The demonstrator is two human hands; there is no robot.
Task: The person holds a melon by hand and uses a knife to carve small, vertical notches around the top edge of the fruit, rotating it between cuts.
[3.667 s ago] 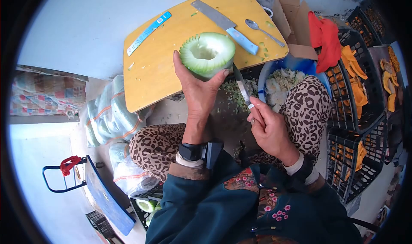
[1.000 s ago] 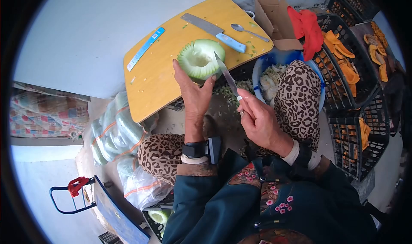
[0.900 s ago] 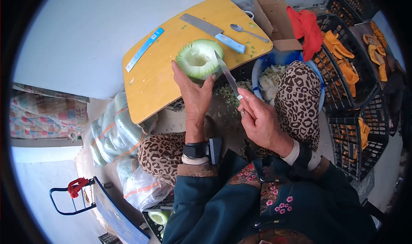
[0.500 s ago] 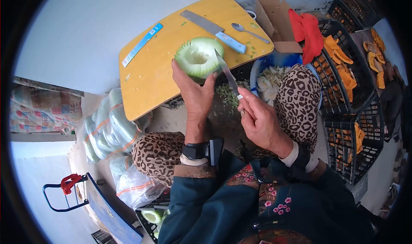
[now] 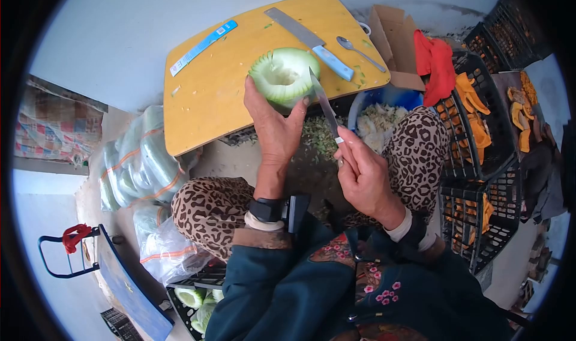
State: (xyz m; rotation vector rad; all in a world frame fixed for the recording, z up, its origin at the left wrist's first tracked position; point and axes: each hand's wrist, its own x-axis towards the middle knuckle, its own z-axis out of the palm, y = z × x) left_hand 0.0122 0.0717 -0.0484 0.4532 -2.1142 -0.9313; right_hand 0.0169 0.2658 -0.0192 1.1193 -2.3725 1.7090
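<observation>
Pale walls [image 5: 114, 53] around a yellow table [image 5: 201, 110] with rounded corners.
The floor [image 5: 231, 161] is grey and littered below the table's near edge; even light falls over the room, with black crates [image 5: 499, 158] at the right.

The head camera looks forward and down (fairly close) over the yellow table [image 5: 207, 110].

My head view: left hand [image 5: 277, 125] cups hollowed pale-green gourd with notched rim [image 5: 282, 80]. Right hand [image 5: 367, 176] grips reddish-handled steel knife [image 5: 326, 105], tip at gourd's 3 o'clock. Blue-handled rectangular cleaver [image 5: 297, 27] lies on yellow tabletop [image 5: 207, 110], gourd's 1 o'clock.
</observation>
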